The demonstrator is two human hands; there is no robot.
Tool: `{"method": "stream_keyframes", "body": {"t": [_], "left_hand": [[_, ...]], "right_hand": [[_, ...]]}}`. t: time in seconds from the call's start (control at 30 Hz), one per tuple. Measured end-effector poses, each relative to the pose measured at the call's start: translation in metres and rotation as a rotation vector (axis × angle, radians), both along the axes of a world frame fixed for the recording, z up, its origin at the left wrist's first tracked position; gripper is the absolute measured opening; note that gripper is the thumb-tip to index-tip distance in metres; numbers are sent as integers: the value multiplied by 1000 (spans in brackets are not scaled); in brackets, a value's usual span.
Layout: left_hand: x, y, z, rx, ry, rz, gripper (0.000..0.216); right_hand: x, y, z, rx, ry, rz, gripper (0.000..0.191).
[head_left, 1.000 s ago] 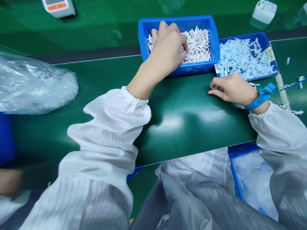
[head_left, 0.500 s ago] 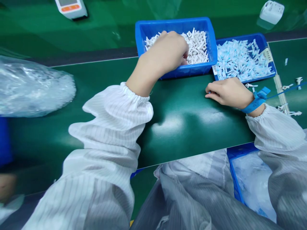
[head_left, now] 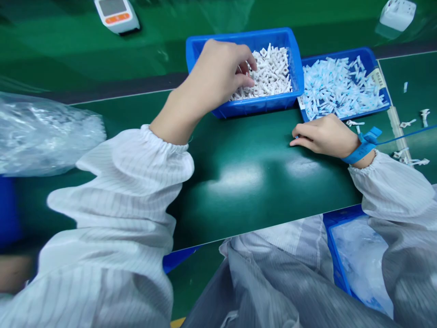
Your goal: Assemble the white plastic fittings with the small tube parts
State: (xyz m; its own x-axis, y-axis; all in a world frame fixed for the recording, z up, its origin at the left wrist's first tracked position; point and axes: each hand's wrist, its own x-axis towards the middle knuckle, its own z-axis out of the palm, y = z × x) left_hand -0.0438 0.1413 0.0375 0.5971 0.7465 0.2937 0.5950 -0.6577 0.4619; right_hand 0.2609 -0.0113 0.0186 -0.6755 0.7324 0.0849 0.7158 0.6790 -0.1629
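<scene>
My left hand [head_left: 223, 68] is over a blue bin [head_left: 261, 104] of small white plastic parts [head_left: 273, 70]. Its fingers are curled but apart from the thumb, and I see nothing between them. Close to the green work surface, my right hand [head_left: 326, 134] has thumb and forefinger pinched together. A speck of blue shows at that pinch, from a small blue-and-white plastic piece [head_left: 297, 137] mostly hidden by the fingers. Just behind this hand is a shallow blue tray [head_left: 367, 54] full of white and pale blue plastic pieces [head_left: 337, 89].
At left lies a clear plastic bag [head_left: 48, 134]. A white device with orange buttons [head_left: 118, 17] and a white block [head_left: 398, 14] stand at the back. Several white parts [head_left: 408, 157] lie at right, beside the blue wrist strap [head_left: 362, 148] and its cord. Another person's blurred arm [head_left: 15, 273] appears lower left.
My left hand has risen out of the white parts and shifted left, its fingers parting from the thumb. The right hand keeps its pinch almost in place.
</scene>
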Motion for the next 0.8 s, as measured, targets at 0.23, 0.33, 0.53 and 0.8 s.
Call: {"method": "stream_keyframes", "body": {"t": [0.23, 0.33, 0.53, 0.8], "left_hand": [[3, -89, 21, 86, -55, -223, 31], [6, -124, 1, -1, -42, -326, 38], [14, -139, -57, -15, -248, -449, 21], [23, -138, -53, -141, -230, -397, 9]], "right_hand": [[0, -2, 10, -105, 154, -5, 34], [1, -3, 18, -177, 155, -29, 34], [-1, -6, 24, -220, 173, 33, 25], [-11, -15, 24, -270, 197, 77, 24]]}}
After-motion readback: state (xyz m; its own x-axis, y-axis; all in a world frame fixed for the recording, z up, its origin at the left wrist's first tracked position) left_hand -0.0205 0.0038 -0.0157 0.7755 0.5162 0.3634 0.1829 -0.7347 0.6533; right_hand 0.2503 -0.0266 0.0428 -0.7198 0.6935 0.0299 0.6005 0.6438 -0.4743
